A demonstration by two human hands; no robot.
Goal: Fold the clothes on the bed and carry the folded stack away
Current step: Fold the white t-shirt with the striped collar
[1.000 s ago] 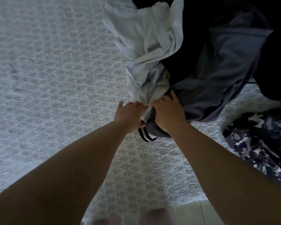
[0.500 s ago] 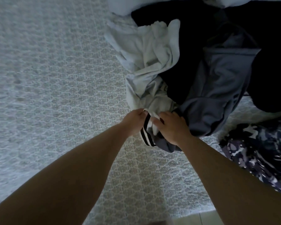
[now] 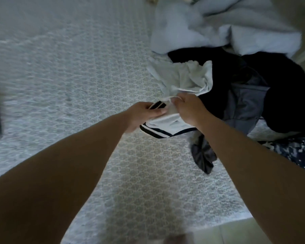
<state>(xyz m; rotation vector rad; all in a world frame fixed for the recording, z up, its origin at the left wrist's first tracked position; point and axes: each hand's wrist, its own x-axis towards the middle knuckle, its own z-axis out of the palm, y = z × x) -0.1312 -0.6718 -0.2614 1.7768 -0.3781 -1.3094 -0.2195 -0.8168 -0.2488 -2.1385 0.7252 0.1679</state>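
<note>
— Where is the clothing, and what holds it?

— No basket or bin shows; the bed (image 3: 77,76) itself carries everything. Its cover is a pale, woven spread with a small repeating lattice pattern. The pile of clothes (image 3: 236,81) lies toward the far right of it.

— And the hands?

— Both are close together and closed on one piece. The left hand (image 3: 141,114) pinches the white garment (image 3: 167,124) at a band with dark stripes; the right hand (image 3: 188,108) grips the same soft cloth just beside it. A dark-edged hem hangs below them, just above the bedspread.

— What else is in the pile?

— A crumpled white cloth (image 3: 188,78) behind the hands, a black garment (image 3: 280,88), a smooth grey garment (image 3: 243,104) trailing under the right forearm, and a speckled navy fabric (image 3: 299,152) at the right edge. A bulky pale blue blanket (image 3: 218,25) is heaped beyond them.
</note>
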